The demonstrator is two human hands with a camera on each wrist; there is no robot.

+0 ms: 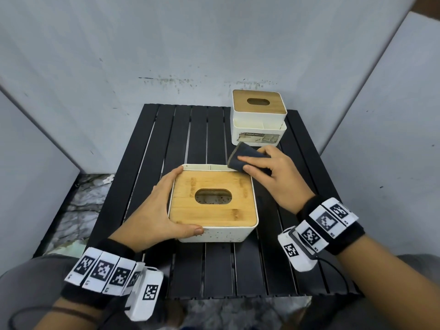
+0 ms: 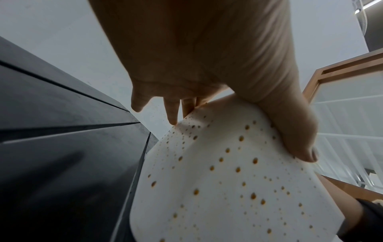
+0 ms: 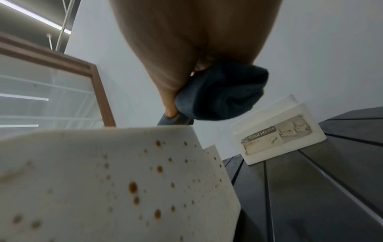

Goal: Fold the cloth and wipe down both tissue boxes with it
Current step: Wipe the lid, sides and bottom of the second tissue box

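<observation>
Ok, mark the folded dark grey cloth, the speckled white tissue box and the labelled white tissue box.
folded dark grey cloth (image 1: pixel 241 150), head view, top fold.
speckled white tissue box (image 1: pixel 226 234), head view, near side wall.
labelled white tissue box (image 1: pixel 258 138), head view, front label.

light: soft, even | head: edges bowed | right wrist: blurred | left wrist: sharp
</observation>
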